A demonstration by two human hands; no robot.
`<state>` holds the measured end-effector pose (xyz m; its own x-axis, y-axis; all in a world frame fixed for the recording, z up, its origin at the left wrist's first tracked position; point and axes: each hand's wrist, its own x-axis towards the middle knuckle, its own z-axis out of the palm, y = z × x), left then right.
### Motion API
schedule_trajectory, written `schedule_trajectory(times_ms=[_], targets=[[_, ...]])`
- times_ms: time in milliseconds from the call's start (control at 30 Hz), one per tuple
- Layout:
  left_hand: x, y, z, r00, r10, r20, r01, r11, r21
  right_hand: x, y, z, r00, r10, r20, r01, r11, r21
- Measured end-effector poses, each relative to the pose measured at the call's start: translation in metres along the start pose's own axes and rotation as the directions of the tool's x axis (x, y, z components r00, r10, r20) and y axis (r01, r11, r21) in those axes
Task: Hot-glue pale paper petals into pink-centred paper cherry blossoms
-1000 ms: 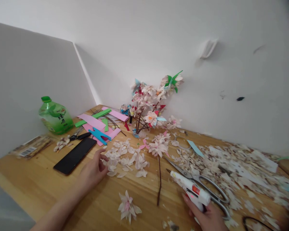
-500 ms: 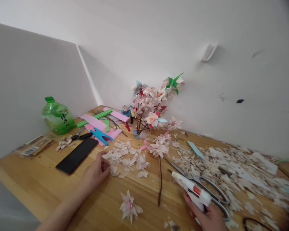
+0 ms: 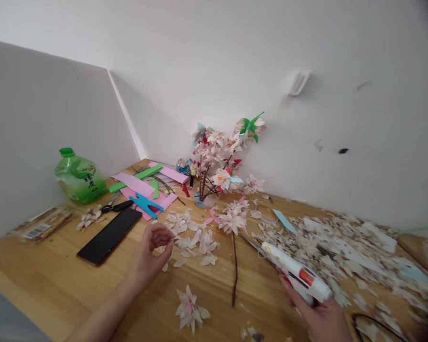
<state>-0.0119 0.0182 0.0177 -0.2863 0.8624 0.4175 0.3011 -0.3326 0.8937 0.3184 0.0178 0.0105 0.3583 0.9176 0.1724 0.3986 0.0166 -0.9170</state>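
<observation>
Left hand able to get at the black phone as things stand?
Probably yes. The left hand sits just beside the black phone, with only the bare wooden table between them and nothing in the way. Its fingers look pinched on something small, which it would likely need to let go first.

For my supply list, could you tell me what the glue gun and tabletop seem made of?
The glue gun looks like white plastic, from its smooth, glossy shell. The tabletop looks like varnished wood, showing grain and a soft sheen.
</observation>
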Motion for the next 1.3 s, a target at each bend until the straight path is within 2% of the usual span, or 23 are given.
schedule_trajectory(times_ms=[133,233,333,400,467,500,567,600,667,700,733,767,933,1067,1133,1233,1300], targets=[[0.001,0.002,-0.001,0.998,-0.039,0.051,0.041,0.999,-0.036,-0.001,0.0,0.008,0.999,-0.034,0.018,0.035,0.999,-0.041],[0.001,0.0,-0.007,0.989,-0.064,0.134,0.064,0.998,0.006,0.002,0.005,0.011,0.998,-0.062,0.028,0.064,0.992,-0.105],[0.001,-0.002,-0.011,0.963,-0.137,0.234,0.087,0.973,0.212,0.008,0.013,0.013,0.995,-0.086,0.06,0.092,0.991,-0.101],[0.003,-0.001,-0.008,0.954,-0.189,0.234,0.083,0.912,0.401,0.01,0.018,0.013,0.992,-0.088,0.088,0.096,0.991,-0.089],[0.006,0.004,0.0,0.96,-0.17,0.222,0.026,0.844,0.536,0.01,0.022,0.014,0.99,-0.077,0.116,0.088,0.992,-0.091],[0.008,0.007,0.006,0.963,-0.125,0.24,-0.034,0.824,0.566,0.009,0.023,0.015,0.99,-0.068,0.127,0.08,0.992,-0.096],[0.011,0.015,0.019,0.913,-0.004,0.408,-0.23,0.821,0.523,0.007,0.024,0.016,0.989,-0.05,0.14,0.065,0.992,-0.108],[0.012,0.018,0.026,0.855,0.034,0.517,-0.306,0.838,0.451,0.005,0.023,0.017,0.989,-0.042,0.142,0.059,0.991,-0.117],[0.015,0.023,0.036,0.726,0.051,0.685,-0.371,0.869,0.328,0.002,0.021,0.017,0.989,-0.041,0.142,0.059,0.99,-0.127],[0.016,0.024,0.039,0.678,0.043,0.734,-0.382,0.874,0.302,0.001,0.019,0.016,0.988,-0.046,0.15,0.065,0.99,-0.127],[0.017,0.023,0.041,0.653,0.029,0.757,-0.392,0.868,0.305,0.0,0.017,0.016,0.986,-0.051,0.16,0.071,0.99,-0.123],[0.018,0.021,0.041,0.653,0.016,0.757,-0.404,0.854,0.329,-0.001,0.015,0.015,0.983,-0.056,0.175,0.078,0.99,-0.118],[0.022,0.007,0.03,0.745,-0.009,0.667,-0.395,0.799,0.453,-0.001,0.017,0.014,0.983,-0.049,0.178,0.068,0.993,-0.097],[0.022,0.007,0.028,0.79,0.016,0.613,-0.387,0.788,0.478,0.002,0.023,0.014,0.981,-0.005,0.196,0.023,0.996,-0.089],[0.021,0.012,0.033,0.776,0.033,0.63,-0.405,0.792,0.457,0.002,0.023,0.013,0.98,0.002,0.199,0.014,0.997,-0.078],[0.019,0.019,0.042,0.717,0.026,0.696,-0.439,0.793,0.422,0.001,0.023,0.013,0.981,0.02,0.191,-0.005,0.997,-0.076],[0.018,0.021,0.046,0.699,0.005,0.715,-0.447,0.784,0.431,0.0,0.024,0.014,0.98,0.037,0.194,-0.021,0.996,-0.085]])
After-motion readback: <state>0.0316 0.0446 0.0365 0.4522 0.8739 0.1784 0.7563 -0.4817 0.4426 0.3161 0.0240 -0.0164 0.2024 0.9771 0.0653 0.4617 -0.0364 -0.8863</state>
